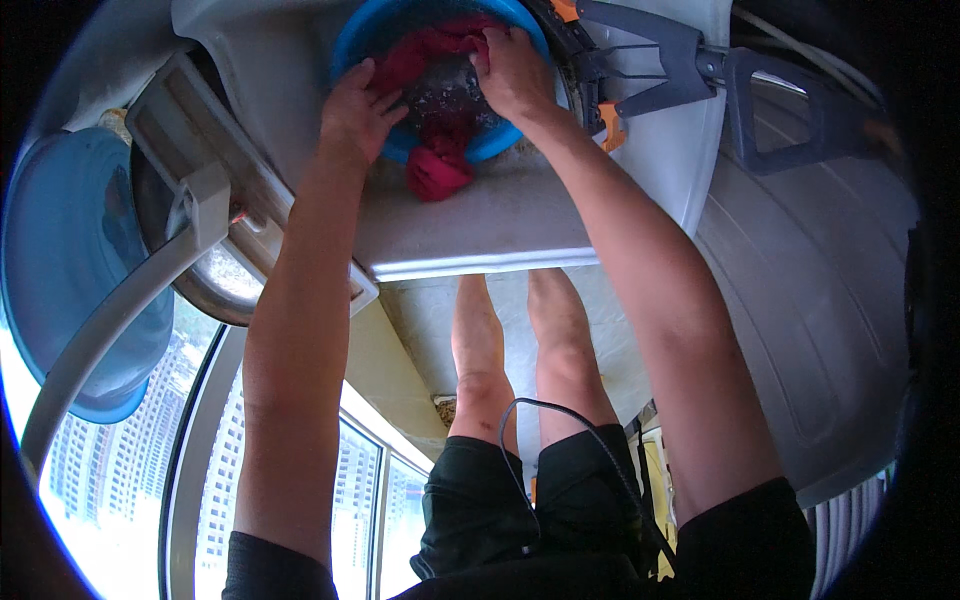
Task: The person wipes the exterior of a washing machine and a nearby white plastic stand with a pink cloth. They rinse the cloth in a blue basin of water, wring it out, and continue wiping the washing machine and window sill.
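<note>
A blue plastic basin [517,139] holds water with foam or bubbles in it, and stands in a white sink [480,214]. Wet red cloth [431,49] stretches across the basin between my two hands. A bunched red end [439,176] hangs over the near rim onto the sink ledge. My right hand [517,75] grips the cloth at the right, thumb against it. At the basin's left rim, my left hand [360,112] has its fingers spread and cloth at its thumb; how firmly it holds is unclear.
A grey mop head [645,64] with orange clips lies right of the basin. On the left are a pale plastic tray [225,142], a round metal pan [225,277], a larger blue basin [82,255] and a curved pipe [112,322]. Windows [285,480] line the left side.
</note>
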The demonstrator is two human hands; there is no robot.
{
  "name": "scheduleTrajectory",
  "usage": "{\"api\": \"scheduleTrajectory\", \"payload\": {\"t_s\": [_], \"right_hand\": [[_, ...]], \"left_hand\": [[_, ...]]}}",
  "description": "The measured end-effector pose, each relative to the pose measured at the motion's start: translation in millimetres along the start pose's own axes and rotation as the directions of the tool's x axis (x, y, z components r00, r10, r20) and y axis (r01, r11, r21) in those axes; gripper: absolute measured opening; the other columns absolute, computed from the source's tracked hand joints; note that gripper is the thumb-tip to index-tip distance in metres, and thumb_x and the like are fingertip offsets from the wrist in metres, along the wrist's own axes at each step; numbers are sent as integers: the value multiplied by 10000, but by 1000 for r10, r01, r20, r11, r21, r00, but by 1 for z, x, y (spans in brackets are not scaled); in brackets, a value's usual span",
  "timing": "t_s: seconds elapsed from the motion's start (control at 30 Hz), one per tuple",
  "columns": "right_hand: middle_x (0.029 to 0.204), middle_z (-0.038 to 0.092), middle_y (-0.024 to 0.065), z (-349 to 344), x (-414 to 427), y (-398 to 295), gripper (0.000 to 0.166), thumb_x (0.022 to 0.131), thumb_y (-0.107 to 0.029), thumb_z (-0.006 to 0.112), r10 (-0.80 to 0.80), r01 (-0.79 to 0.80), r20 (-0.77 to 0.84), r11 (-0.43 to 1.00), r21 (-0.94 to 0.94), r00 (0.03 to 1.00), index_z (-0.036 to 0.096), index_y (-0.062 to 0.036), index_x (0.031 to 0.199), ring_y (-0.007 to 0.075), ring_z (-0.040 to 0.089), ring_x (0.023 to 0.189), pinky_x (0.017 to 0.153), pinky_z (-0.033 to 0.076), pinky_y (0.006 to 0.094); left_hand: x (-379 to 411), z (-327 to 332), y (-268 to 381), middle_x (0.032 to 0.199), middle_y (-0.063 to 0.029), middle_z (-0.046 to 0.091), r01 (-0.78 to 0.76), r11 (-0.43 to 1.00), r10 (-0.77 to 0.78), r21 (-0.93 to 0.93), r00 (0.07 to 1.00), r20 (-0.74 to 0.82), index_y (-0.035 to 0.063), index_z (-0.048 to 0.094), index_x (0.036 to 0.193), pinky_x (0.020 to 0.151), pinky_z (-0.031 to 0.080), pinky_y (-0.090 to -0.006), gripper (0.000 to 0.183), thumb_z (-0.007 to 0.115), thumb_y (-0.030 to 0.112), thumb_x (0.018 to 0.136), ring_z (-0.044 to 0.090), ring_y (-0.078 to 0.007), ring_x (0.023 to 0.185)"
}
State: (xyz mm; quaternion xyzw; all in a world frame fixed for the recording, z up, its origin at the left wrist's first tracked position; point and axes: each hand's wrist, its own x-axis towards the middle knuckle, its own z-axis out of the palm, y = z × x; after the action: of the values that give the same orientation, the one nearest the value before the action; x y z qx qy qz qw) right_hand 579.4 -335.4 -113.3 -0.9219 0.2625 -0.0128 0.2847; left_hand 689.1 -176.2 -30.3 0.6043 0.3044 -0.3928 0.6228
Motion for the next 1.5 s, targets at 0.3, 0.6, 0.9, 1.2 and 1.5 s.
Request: {"api": "scheduleTrajectory", "payload": {"t_s": [0.3,0.6,0.9,1.2,1.5], "right_hand": [[882,711,142,-25,-32,-71,137,738,-55,661,0,-13,54,974,228,999,725,-88,854,359,686,843,732,550,464],[825,556,109,-117,-86,-151,196,663,-153,757,-342,309,-73,713,629,937,599,-78,750,296,559,746,726,463,445],[927,603,119,-96,-59,-155,387,756,-318,829,36,78,-207,855,513,978,593,-116,987,301,640,834,678,536,421],[944,574,108,-116,-48,-172,330,799,-323,777,199,-37,-292,877,480,936,668,-155,1062,284,636,739,609,544,395],[869,635,137,-142,-36,-163,213,838,-265,747,219,17,-397,859,512,891,658,-83,903,325,636,743,681,531,414]], "left_hand": [[6,0,-41,1493,-199,465,268,955,-240,-127,950,201,62,319,1536,1173,325,-534,641,463,448,1044,432,-416,1373],[9,-2,-15,1262,-178,613,465,784,-170,-412,797,579,-11,441,1427,940,548,-412,649,512,493,1024,633,-310,1064],[-64,8,-9,1038,-92,645,234,916,-30,-327,851,524,59,569,1217,749,555,-310,480,559,493,1012,632,-218,881],[-77,13,5,1026,-61,660,68,954,67,-292,901,428,113,612,1144,801,546,-338,395,550,482,1018,630,-210,916],[-117,37,18,1043,-64,667,64,952,1,-299,977,213,141,615,1107,879,527,-391,340,504,453,1033,635,-239,986]]}}
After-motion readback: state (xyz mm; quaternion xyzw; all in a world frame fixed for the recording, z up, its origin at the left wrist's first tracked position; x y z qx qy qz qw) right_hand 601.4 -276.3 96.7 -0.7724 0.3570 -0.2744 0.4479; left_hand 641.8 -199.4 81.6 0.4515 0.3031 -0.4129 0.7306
